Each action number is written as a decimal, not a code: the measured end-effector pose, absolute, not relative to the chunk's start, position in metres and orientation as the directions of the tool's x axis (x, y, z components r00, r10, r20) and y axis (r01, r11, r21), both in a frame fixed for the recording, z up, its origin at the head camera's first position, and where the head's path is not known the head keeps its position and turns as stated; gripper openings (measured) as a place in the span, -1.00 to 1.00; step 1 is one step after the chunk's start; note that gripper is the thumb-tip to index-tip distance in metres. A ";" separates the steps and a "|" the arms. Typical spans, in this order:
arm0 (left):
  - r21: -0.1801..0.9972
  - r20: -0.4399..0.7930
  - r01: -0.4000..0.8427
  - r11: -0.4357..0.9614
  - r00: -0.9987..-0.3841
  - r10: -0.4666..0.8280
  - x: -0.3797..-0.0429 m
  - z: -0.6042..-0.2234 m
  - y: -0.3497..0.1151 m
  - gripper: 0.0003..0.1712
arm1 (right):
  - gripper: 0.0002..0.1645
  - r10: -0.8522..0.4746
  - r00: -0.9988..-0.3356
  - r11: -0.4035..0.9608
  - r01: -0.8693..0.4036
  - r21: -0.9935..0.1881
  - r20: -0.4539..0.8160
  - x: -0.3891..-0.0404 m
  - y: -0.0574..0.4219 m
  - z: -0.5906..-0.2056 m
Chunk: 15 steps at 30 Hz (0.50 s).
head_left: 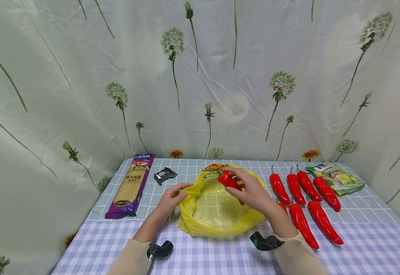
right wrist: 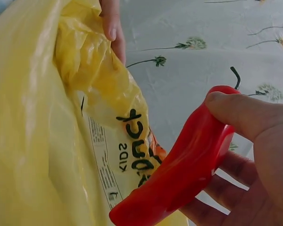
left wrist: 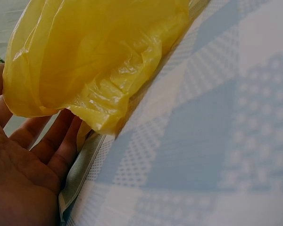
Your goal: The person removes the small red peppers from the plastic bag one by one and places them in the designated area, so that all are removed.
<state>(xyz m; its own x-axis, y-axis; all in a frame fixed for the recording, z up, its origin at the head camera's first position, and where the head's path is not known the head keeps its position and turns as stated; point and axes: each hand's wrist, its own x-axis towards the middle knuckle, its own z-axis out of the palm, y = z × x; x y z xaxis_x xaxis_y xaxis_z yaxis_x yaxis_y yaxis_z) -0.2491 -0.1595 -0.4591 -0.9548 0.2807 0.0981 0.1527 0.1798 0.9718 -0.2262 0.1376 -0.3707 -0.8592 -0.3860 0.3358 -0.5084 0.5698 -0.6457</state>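
Observation:
A yellow plastic bag (head_left: 217, 231) lies with its mouth spread wide in the middle of the table. My left hand (head_left: 169, 200) touches its left rim from outside, with fairly straight fingers (left wrist: 52, 141) against the plastic. Above the bag's mouth, toward its right side, my right hand (head_left: 253, 191) holds a red chili pepper (right wrist: 179, 165) between thumb and fingers. The pepper has a dark green stem and hangs tilted, its tip pointing down. Dark printing on the bag shows in the right wrist view.
Several more red chili peppers (head_left: 301, 221) lie in two rows on the right. Behind them is a green and yellow packet (head_left: 339, 177). On the left lie a purple pasta pack (head_left: 131, 185) and a small black packet (head_left: 165, 175). A floral curtain (head_left: 207, 88) hangs behind the table.

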 end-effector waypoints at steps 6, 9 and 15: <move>0.970 0.104 0.160 0.182 -0.953 0.285 -0.250 -0.460 -0.159 -0.56 | -0.28 -0.358 -0.871 0.622 -0.491 -0.609 0.337 -0.223 0.152 -0.371; 0.970 0.103 0.159 0.182 -0.954 0.283 -0.250 -0.461 -0.160 -0.55 | -0.27 -0.332 -0.883 0.649 -0.470 -0.599 0.333 -0.221 0.162 -0.372; 0.974 0.095 0.148 0.173 -0.955 0.281 -0.249 -0.460 -0.160 -0.56 | -0.25 -0.281 -0.898 0.671 -0.436 -0.600 0.339 -0.218 0.180 -0.372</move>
